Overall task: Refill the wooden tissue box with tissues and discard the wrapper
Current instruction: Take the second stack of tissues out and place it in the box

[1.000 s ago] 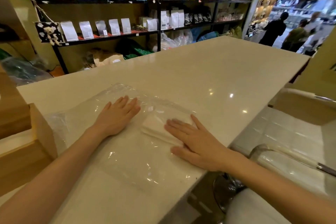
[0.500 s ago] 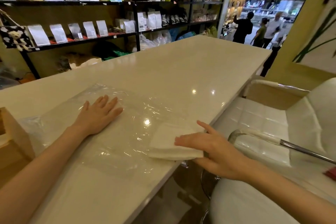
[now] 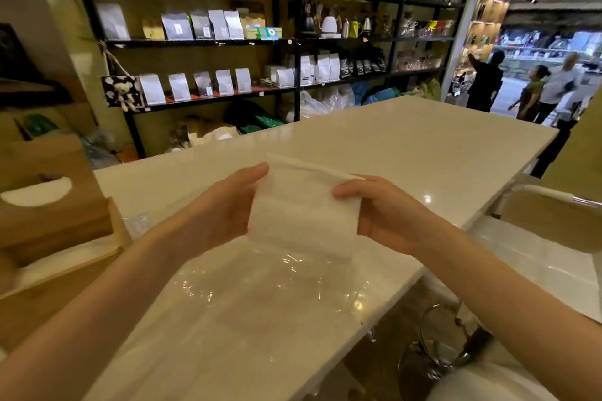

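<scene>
A white stack of tissues point(image 3: 304, 205) is held up above the counter between both hands. My left hand point(image 3: 224, 205) grips its left edge and my right hand point(image 3: 381, 212) grips its right edge. Below them the clear plastic wrapper point(image 3: 260, 296) lies flat and crinkled on the white counter point(image 3: 407, 146). The wooden tissue box point(image 3: 49, 202) stands at the left edge of the counter, its lid with an oval slot raised, and a white strip shows along its lower part.
White padded chairs with chrome arms point(image 3: 547, 238) stand to the right of the counter. Black shelves point(image 3: 293, 42) with pouches and kettles fill the back wall. Several people point(image 3: 527, 91) stand at the doorway at far right.
The tissues were slid off the wrapper toward the counter's edge by my right hand, then lifted. My left hand left the wrapper and now both hands hold the stack in the air.
</scene>
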Action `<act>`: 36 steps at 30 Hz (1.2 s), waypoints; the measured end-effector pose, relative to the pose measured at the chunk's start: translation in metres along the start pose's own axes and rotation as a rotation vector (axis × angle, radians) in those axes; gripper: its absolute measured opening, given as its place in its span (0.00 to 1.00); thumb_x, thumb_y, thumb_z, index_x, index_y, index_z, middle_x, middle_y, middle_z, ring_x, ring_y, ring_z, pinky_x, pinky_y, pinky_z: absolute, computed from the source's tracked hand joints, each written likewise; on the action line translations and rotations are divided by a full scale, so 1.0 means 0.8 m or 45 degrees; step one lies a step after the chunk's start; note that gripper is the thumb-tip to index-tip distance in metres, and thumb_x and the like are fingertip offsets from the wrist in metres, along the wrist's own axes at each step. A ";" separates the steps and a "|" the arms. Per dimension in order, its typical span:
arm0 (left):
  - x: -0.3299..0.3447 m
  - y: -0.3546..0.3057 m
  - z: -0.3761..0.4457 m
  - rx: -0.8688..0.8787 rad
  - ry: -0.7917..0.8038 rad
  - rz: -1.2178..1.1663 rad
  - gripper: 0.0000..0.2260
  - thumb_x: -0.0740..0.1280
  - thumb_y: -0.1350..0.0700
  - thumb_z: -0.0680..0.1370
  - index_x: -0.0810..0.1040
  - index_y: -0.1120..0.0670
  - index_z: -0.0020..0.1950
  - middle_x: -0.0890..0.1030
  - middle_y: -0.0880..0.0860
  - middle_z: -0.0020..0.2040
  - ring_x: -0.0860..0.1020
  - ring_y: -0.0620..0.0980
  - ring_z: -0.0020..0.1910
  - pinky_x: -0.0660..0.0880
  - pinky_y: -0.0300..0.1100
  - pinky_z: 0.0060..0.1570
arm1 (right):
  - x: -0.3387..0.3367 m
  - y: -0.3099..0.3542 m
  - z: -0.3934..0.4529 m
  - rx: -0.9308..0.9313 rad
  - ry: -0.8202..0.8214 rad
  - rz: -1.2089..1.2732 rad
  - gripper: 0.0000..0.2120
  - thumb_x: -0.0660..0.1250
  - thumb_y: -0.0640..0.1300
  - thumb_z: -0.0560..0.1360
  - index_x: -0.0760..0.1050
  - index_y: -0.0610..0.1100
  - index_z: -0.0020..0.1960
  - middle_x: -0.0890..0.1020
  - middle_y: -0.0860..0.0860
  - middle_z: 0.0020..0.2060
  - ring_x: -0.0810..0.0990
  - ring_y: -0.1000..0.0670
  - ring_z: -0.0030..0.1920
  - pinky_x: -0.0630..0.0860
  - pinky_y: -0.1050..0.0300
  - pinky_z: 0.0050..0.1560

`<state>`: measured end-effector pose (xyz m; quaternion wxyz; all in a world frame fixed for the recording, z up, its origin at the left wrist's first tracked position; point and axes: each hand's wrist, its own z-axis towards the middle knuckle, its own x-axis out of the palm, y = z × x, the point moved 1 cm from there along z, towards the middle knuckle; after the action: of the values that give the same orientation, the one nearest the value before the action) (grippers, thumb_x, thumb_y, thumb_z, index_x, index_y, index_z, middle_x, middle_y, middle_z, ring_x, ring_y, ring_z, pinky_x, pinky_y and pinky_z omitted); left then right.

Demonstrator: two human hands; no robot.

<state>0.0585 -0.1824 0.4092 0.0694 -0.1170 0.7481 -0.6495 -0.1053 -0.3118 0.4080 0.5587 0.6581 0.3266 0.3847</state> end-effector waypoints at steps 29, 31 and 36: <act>-0.209 -0.005 -0.205 -0.235 -1.079 0.197 0.09 0.65 0.48 0.74 0.79 0.51 0.48 0.86 0.51 0.39 0.84 0.51 0.40 0.82 0.43 0.36 | 0.272 -0.004 0.184 0.254 0.595 -0.462 0.10 0.67 0.42 0.73 0.77 0.39 0.53 0.84 0.45 0.46 0.84 0.50 0.43 0.82 0.57 0.42; -0.216 -0.003 -0.204 -0.299 -1.129 0.267 0.10 0.66 0.48 0.73 0.80 0.52 0.49 0.84 0.50 0.42 0.82 0.49 0.43 0.79 0.42 0.42 | 0.276 -0.004 0.186 0.235 0.575 -0.556 0.12 0.68 0.43 0.73 0.77 0.38 0.54 0.84 0.45 0.48 0.84 0.49 0.45 0.82 0.57 0.42; -0.227 0.000 -0.198 -0.384 -1.236 0.475 0.05 0.68 0.48 0.72 0.79 0.49 0.41 0.74 0.42 0.46 0.71 0.43 0.43 0.68 0.41 0.48 | 0.281 -0.004 0.187 0.105 0.438 -0.824 0.10 0.70 0.48 0.71 0.78 0.43 0.49 0.81 0.50 0.41 0.79 0.53 0.40 0.77 0.61 0.35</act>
<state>0.1928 0.0171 0.4237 0.5037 -0.2775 0.7230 -0.3828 0.1352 -0.1902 0.4251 0.5614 0.4685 0.6223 0.2793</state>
